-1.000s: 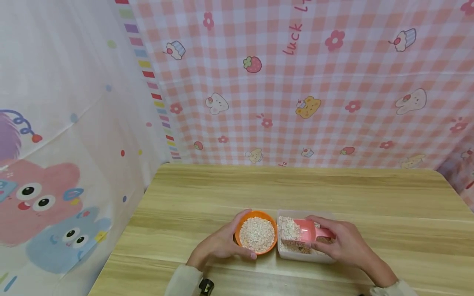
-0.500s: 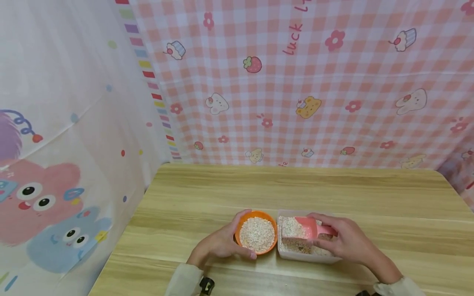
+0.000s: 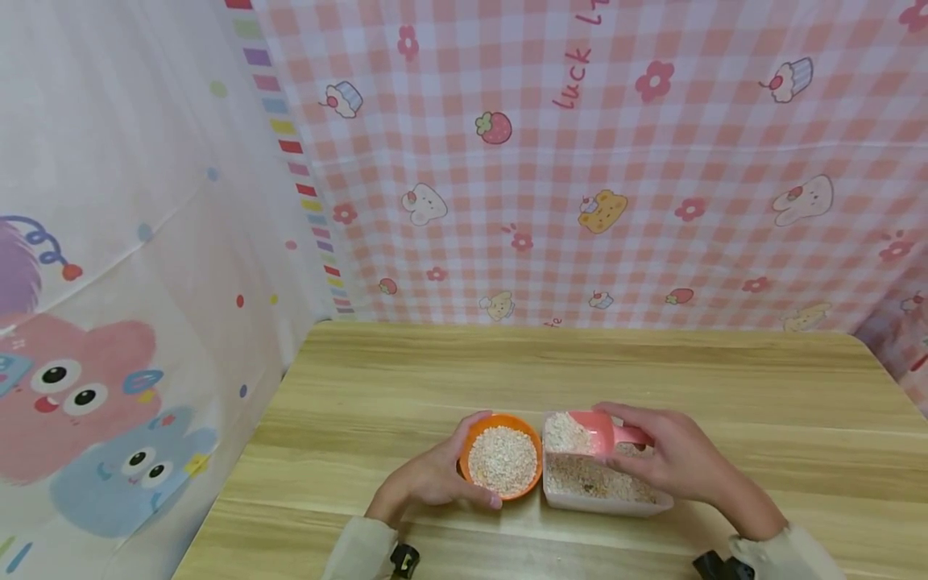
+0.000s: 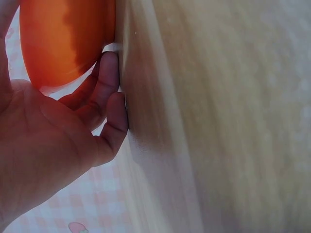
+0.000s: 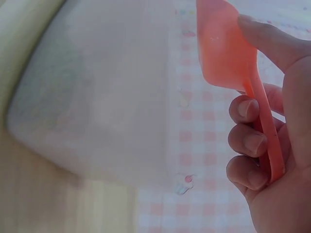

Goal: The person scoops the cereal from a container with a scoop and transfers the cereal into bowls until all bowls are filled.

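Observation:
My left hand [image 3: 429,477] holds the side of an orange bowl [image 3: 511,420], with thumb and fingers spread around it. Pale oat-like flakes [image 3: 503,461] fill the bowl nearly to the rim. In the left wrist view, the curled lower fingers [image 4: 112,116] lie down against the tabletop beside the bowl wall. My right hand [image 3: 681,457] grips a pink scoop [image 3: 603,432] by its handle, fingers wrapped round it in the right wrist view. Heaped flakes fill the scoop, held above the far side of a translucent rectangular container [image 3: 605,505]. More flakes cover the container's bottom.
Bowl and container stand side by side on a wood-grain table [image 3: 406,370]. A pink checked cloth [image 3: 464,161] hangs behind the table's far edge. Along the left side hangs a white cloth [image 3: 181,266] with cartoon figures.
My right hand has lifted the loaded scoop away from the flakes and shifted it toward the container's far left corner. The left hand and bowl have stayed in place.

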`<state>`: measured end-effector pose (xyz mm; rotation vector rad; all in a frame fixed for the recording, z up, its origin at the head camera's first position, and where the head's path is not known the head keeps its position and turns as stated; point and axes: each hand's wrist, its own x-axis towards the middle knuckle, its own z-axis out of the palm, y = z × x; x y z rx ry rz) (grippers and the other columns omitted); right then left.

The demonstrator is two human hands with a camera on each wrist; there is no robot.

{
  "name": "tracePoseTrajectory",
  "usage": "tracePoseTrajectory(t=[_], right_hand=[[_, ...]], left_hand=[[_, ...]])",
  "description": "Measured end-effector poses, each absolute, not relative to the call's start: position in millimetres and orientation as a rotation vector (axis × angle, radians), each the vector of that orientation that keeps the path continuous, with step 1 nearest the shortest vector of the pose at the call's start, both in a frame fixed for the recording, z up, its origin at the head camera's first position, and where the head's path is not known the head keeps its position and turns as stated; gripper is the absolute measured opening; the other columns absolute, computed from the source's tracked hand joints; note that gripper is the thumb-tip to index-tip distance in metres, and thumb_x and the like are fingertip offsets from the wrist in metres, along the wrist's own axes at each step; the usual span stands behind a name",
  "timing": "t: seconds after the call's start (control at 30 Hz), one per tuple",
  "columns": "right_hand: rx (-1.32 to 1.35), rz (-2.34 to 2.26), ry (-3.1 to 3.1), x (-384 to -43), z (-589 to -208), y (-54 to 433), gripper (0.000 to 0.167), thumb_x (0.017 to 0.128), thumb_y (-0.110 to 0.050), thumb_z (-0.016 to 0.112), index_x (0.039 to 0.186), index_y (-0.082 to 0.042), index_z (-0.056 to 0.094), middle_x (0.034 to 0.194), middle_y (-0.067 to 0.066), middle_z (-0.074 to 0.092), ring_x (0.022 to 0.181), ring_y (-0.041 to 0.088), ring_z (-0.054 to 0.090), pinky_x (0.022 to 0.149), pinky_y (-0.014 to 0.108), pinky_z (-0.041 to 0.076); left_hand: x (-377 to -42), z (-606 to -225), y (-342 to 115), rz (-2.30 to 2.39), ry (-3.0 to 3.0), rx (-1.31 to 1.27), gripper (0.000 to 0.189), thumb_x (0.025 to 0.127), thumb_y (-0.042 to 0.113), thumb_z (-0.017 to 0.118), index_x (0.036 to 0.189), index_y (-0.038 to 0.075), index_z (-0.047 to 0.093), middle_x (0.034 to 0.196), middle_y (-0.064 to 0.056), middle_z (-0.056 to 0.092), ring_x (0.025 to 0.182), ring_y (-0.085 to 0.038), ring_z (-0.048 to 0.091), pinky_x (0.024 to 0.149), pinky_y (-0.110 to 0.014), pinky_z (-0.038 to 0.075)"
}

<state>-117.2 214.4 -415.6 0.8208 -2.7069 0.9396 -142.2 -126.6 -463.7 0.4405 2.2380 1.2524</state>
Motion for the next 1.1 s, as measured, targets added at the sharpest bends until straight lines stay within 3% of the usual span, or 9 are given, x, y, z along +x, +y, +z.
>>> tracePoseTrajectory(t=[0.07, 0.17, 0.23, 0.33, 0.6, 0.87, 1.1], right_hand=[[0.852, 0.915, -2.693, -118, -411, 210, 0.057, 0.078, -0.033, 0.085, 0.128, -0.011, 0.067, 0.070, -0.016, 0.053, 0.058, -0.006, 0.033, 0.055, 0.019, 0.035], [0.896, 0.867, -2.684, -120, -405, 202, 0.058, 0.077, -0.033, 0.085, 0.128, -0.011, 0.067, 0.097, -0.003, 0.074, 0.067, -0.003, 0.046, 0.061, 0.022, 0.041], [0.925, 0.841, -2.688, -122, -402, 196, 0.058, 0.077, -0.032, 0.085, 0.128, -0.011, 0.067, 0.115, 0.004, 0.073, 0.074, 0.001, 0.056, 0.064, 0.024, 0.045], [0.963, 0.780, -2.709, -125, -398, 188, 0.058, 0.079, -0.034, 0.083, 0.130, -0.011, 0.066, 0.119, 0.005, 0.071, 0.083, 0.005, 0.065, 0.069, 0.028, 0.051], [1.033, 0.690, -2.761, -132, -393, 170, 0.058, 0.083, -0.041, 0.079, 0.130, -0.012, 0.065, 0.120, 0.003, 0.071, 0.088, 0.008, 0.068, 0.077, 0.035, 0.056], [1.106, 0.655, -2.755, -136, -387, 157, 0.058, 0.085, -0.046, 0.075, 0.130, -0.010, 0.065, 0.114, 0.006, 0.073, 0.069, 0.001, 0.060, 0.063, 0.024, 0.049], [1.128, 0.575, -2.753, -139, -380, 147, 0.055, 0.086, -0.047, 0.074, 0.128, -0.013, 0.066, 0.110, 0.004, 0.074, 0.082, 0.009, 0.068, 0.068, 0.031, 0.053]], left_hand=[[-142, -464, -126, 1.252, 2.235, 0.438, 0.112, 0.068, 0.035, 0.092, 0.152, 0.046, 0.018, 0.156, -0.013, 0.034, 0.140, -0.034, 0.035, 0.114, -0.060, 0.025], [-142, -464, -126, 1.246, 2.229, 0.437, 0.112, 0.068, 0.036, 0.092, 0.151, 0.047, 0.017, 0.157, -0.013, 0.033, 0.141, -0.035, 0.033, 0.114, -0.061, 0.024], [-143, -464, -126, 1.247, 2.224, 0.443, 0.112, 0.069, 0.035, 0.092, 0.152, 0.046, 0.016, 0.157, -0.013, 0.033, 0.142, -0.036, 0.032, 0.114, -0.061, 0.024], [-143, -464, -126, 1.248, 2.217, 0.438, 0.113, 0.069, 0.035, 0.091, 0.152, 0.044, 0.016, 0.157, -0.013, 0.033, 0.142, -0.038, 0.031, 0.114, -0.062, 0.023], [-143, -464, -126, 1.259, 2.217, 0.489, 0.114, 0.070, 0.034, 0.091, 0.154, 0.039, 0.015, 0.156, -0.009, 0.034, 0.142, -0.035, 0.032, 0.115, -0.060, 0.022], [-142, -464, -127, 1.260, 2.226, 0.484, 0.114, 0.070, 0.034, 0.091, 0.154, 0.039, 0.015, 0.157, -0.017, 0.032, 0.142, -0.038, 0.032, 0.114, -0.061, 0.023], [-143, -464, -127, 1.241, 2.240, 0.467, 0.114, 0.070, 0.034, 0.091, 0.155, 0.040, 0.015, 0.156, -0.021, 0.032, 0.140, -0.040, 0.034, 0.113, -0.061, 0.025]])
